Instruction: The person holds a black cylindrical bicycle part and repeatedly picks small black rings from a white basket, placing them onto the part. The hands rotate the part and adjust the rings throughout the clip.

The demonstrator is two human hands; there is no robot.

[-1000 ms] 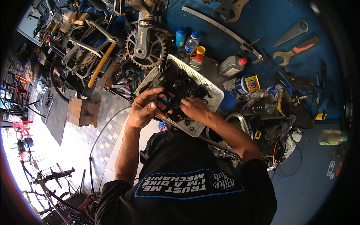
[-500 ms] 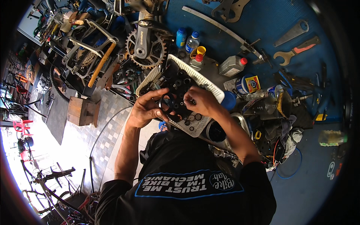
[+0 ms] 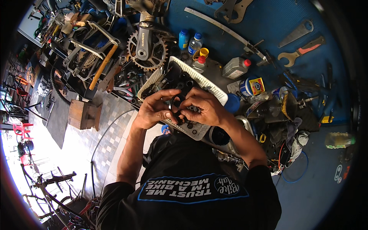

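Observation:
Over a white plastic basket point(image 3: 212, 86) of small dark bike parts, my two hands are close together. My left hand point(image 3: 154, 110) grips a black ring point(image 3: 171, 103) between thumb and fingers, with the ring standing on edge. Right beside it, my right hand point(image 3: 204, 107) has its fingers bent and pressed together at the ring's right side. Whatever small part those fingers may hold is hidden by them. Loose dark rings and round parts lie in the basket under and around my hands.
A crank with a chainring point(image 3: 143, 51) hangs just beyond the basket. Bottles, including a grey one with a red cap point(image 3: 235, 68), stand to the right near a blue tub point(image 3: 251, 87). A dark container point(image 3: 221, 134) sits by my right forearm. Wrenches point(image 3: 301, 51) hang on the blue surface.
My right hand has come up and left from the basket's parts to the ring. My left hand still holds the ring, which now appears more edge-on.

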